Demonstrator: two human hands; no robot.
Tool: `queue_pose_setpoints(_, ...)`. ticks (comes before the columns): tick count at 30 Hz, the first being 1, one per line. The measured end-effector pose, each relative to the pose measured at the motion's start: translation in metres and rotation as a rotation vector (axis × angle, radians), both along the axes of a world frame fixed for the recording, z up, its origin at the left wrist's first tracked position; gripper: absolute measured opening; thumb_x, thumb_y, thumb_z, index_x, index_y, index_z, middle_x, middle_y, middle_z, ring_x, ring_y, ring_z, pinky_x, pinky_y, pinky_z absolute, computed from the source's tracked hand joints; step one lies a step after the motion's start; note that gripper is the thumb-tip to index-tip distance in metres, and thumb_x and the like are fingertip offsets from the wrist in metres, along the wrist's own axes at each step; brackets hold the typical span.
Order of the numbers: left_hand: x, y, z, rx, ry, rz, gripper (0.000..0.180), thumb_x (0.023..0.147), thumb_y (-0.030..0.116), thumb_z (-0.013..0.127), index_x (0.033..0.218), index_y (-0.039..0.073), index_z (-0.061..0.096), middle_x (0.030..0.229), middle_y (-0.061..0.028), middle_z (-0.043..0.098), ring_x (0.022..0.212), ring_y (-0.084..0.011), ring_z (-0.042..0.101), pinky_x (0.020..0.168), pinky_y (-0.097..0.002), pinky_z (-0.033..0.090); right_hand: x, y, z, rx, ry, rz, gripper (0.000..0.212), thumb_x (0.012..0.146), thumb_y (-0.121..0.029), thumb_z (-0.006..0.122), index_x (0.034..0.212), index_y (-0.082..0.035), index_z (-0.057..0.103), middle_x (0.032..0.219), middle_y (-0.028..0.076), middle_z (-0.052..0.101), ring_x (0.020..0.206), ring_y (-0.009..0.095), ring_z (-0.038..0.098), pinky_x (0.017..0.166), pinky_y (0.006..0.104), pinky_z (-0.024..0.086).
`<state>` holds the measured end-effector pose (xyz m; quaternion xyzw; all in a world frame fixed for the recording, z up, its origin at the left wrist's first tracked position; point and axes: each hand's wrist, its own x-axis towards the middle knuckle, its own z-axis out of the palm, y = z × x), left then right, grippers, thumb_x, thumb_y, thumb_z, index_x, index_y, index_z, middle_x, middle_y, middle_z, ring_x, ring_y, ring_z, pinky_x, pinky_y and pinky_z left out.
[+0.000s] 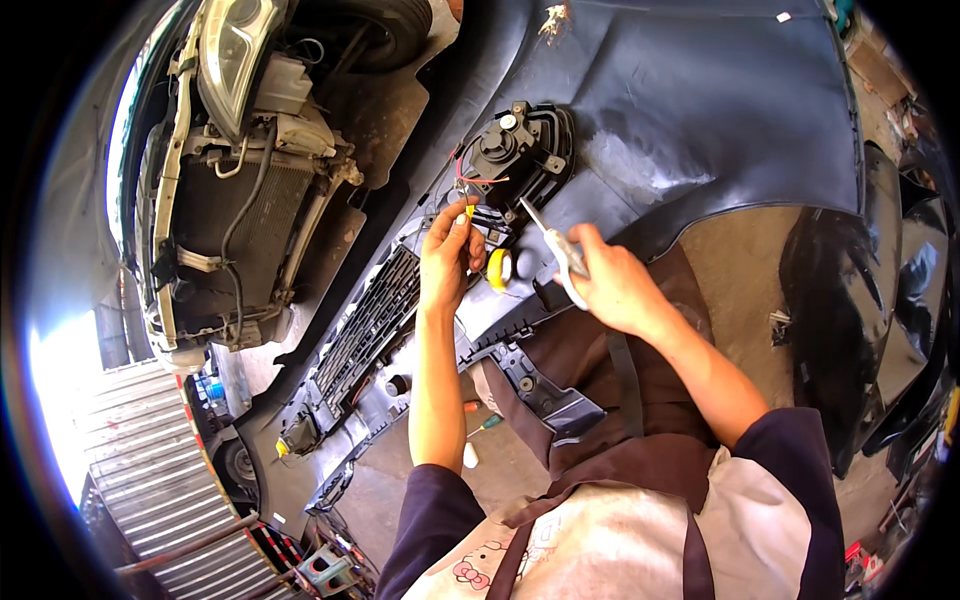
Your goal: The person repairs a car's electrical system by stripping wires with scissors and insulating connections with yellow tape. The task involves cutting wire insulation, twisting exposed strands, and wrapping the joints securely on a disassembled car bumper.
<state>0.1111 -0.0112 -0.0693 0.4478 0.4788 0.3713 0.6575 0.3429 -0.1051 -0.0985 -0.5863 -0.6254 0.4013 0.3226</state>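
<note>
My left hand pinches a thin wire with a bit of yellow tape at the fingertips. A red wire loops just above it, beside a black lamp unit set in the upturned dark bumper. In my right hand is a pair of scissors with pale handles. Their blades point up and left toward the lamp unit, apart from the wire. Between my hands, a roll of yellow tape rests on the bumper. The left fingers partly hide what they grip.
A black mesh grille runs along the bumper to the lower left. Beyond it stands a car front with headlight and radiator exposed. A screwdriver lies on the floor below. Shiny black panels lean at the right.
</note>
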Motion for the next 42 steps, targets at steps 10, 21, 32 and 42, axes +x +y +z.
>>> queue_pose_setpoints(10,0.018,-0.002,-0.006,0.667,1.096,0.296,0.025,0.094,0.028,0.066,0.109,0.009,0.075,0.075,-0.0156,0.069,0.069,-0.0350,0.069,0.065,-0.0434,0.052,0.012,0.063,-0.018,0.197,-0.698,0.263,0.016,0.084,-0.006,0.062,0.095,0.006,0.064,0.095,0.025,0.068,0.088,0.040,0.070,0.073,0.0458,0.059)
queue_pose_setpoints(21,0.002,0.004,-0.010,0.886,1.243,0.034,0.014,0.096,0.018,0.055,0.096,0.004,0.059,0.077,-0.0169,0.070,0.068,-0.0398,0.068,0.061,-0.0499,0.054,-0.057,0.113,0.063,0.664,-0.357,0.366,0.029,0.083,-0.001,0.059,0.111,-0.005,0.060,0.112,0.014,0.066,0.100,0.036,0.067,0.081,0.0452,0.056)
queue_pose_setpoints(32,-0.003,0.015,-0.003,0.501,0.536,0.356,0.027,0.090,0.008,0.071,0.114,-0.002,0.069,0.088,-0.0114,0.074,0.073,-0.0157,0.066,0.068,-0.0307,0.053,-0.071,0.156,0.058,0.479,-0.464,0.420,0.028,0.091,-0.015,0.061,0.115,-0.005,0.051,0.081,0.025,0.069,0.083,0.047,0.067,0.071,0.0558,0.052)
queue_pose_setpoints(42,-0.010,0.012,0.005,0.481,0.378,0.418,0.026,0.083,-0.002,0.074,0.108,-0.001,0.071,0.092,-0.0057,0.072,0.084,-0.0123,0.066,0.080,-0.0273,0.054,-0.078,0.151,0.062,0.428,-0.439,0.449,0.027,0.091,-0.016,0.063,0.110,-0.002,0.050,0.087,0.024,0.071,0.087,0.044,0.069,0.073,0.0543,0.054)
